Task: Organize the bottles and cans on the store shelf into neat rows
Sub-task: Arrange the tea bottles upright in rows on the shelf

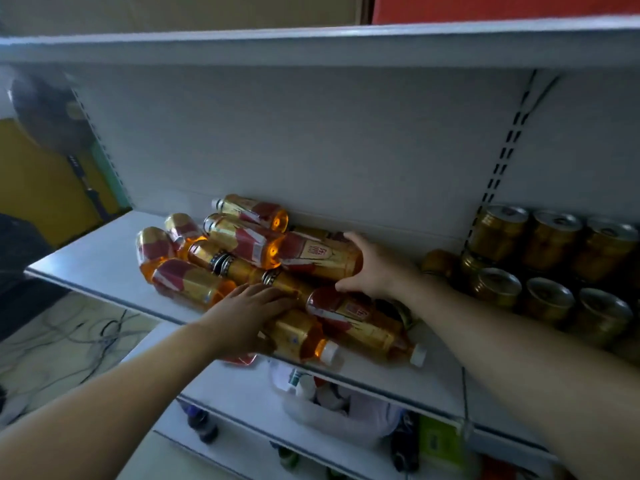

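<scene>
Several amber tea bottles with red and gold labels lie in a jumbled heap on the white shelf. My right hand grips the base of one lying bottle at the heap's right side. My left hand lies flat, fingers spread, on top of a bottle near the shelf's front edge; whether it grips it I cannot tell. Another bottle lies beside it with its white cap pointing outward. Gold cans stand in rows on the right.
The left part of the shelf is bare white surface. An upper shelf overhangs. Below, a lower shelf holds a white plastic bag, dark bottles and a green box. A fan and floor cables sit at left.
</scene>
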The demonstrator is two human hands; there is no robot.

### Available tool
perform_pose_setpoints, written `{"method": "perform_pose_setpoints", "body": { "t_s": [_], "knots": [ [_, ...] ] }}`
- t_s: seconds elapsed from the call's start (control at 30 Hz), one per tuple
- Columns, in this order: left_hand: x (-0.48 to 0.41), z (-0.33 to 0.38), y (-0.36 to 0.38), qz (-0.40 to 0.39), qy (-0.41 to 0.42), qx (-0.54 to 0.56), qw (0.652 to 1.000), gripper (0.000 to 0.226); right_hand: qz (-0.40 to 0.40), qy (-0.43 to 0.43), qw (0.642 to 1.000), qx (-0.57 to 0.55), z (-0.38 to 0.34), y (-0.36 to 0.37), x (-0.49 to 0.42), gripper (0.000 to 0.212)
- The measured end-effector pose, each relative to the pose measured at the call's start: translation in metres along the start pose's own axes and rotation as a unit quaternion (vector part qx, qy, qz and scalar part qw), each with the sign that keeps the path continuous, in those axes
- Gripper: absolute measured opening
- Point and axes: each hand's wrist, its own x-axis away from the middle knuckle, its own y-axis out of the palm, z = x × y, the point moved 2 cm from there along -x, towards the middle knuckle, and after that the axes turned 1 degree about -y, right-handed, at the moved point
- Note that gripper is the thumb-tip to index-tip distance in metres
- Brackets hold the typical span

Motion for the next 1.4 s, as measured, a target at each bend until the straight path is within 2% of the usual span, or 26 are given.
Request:
{"method": "perform_pose_setpoints", "body": {
  "t_s": [0.1, 0.23, 0.33, 0.43, 0.5, 0.53, 0.6, 0.63, 0.73, 0.8, 0.93, 1.07, 1.13, 1.23, 1.4],
  "knots": [
    [0.000, -0.010, -0.003, 0.022, 0.024, 0.039, 0.999, 0.083, 0.062, 0.008, 0.998, -0.029, -0.017, -0.016, 0.007, 0.111],
    [0.003, -0.020, -0.004, 0.044, 0.023, 0.144, 0.988, 0.086, 0.084, 0.018, 0.996, -0.016, -0.042, -0.025, 0.012, 0.116],
    [0.008, -0.027, -0.005, 0.062, 0.008, 0.243, 0.968, 0.090, 0.124, 0.029, 0.991, -0.028, -0.055, -0.031, 0.013, 0.118],
    [0.014, -0.030, -0.001, 0.076, -0.002, 0.355, 0.932, 0.092, 0.194, 0.056, 0.971, -0.125, -0.062, -0.028, 0.011, 0.118],
    [0.016, -0.029, 0.002, 0.065, -0.019, 0.445, 0.893, 0.090, 0.238, 0.067, 0.947, -0.203, -0.067, -0.016, 0.007, 0.109],
    [0.017, -0.029, 0.004, 0.062, -0.028, 0.486, 0.871, 0.087, 0.255, 0.068, 0.938, -0.225, -0.070, -0.008, 0.006, 0.098],
    [0.017, -0.028, 0.007, 0.063, -0.045, 0.550, 0.832, 0.083, 0.277, 0.054, 0.927, -0.246, -0.074, 0.006, 0.002, 0.059],
    [0.016, -0.029, 0.008, 0.064, -0.053, 0.571, 0.817, 0.082, 0.270, 0.045, 0.925, -0.262, -0.076, 0.012, 0.000, 0.049],
    [0.013, -0.032, 0.006, 0.077, -0.071, 0.607, 0.788, 0.080, 0.222, 0.000, 0.929, -0.297, -0.083, 0.021, -0.007, 0.046],
    [0.012, -0.036, 0.003, 0.090, -0.076, 0.610, 0.784, 0.077, 0.231, 0.000, 0.927, -0.296, -0.085, 0.019, -0.011, 0.049],
    [0.012, -0.043, -0.003, 0.107, -0.080, 0.654, 0.744, 0.066, 0.302, 0.057, 0.886, -0.348, -0.074, 0.000, -0.006, 0.058],
    [0.007, -0.041, -0.021, 0.126, -0.060, 0.732, 0.667, 0.054, 0.340, 0.069, 0.849, -0.399, -0.063, -0.030, 0.014, 0.061],
    [0.002, -0.034, -0.033, 0.127, -0.044, 0.764, 0.631, 0.059, 0.355, 0.079, 0.843, -0.396, -0.061, -0.039, 0.031, 0.056],
    [-0.007, -0.011, -0.051, 0.111, -0.013, 0.783, 0.612, 0.063, 0.399, 0.074, 0.820, -0.403, -0.055, -0.044, 0.063, 0.041],
    [-0.023, 0.060, -0.068, 0.049, 0.042, 0.814, 0.577, 0.043, 0.500, 0.113, 0.747, -0.422, -0.031, -0.047, 0.139, 0.046]
  ]
}}
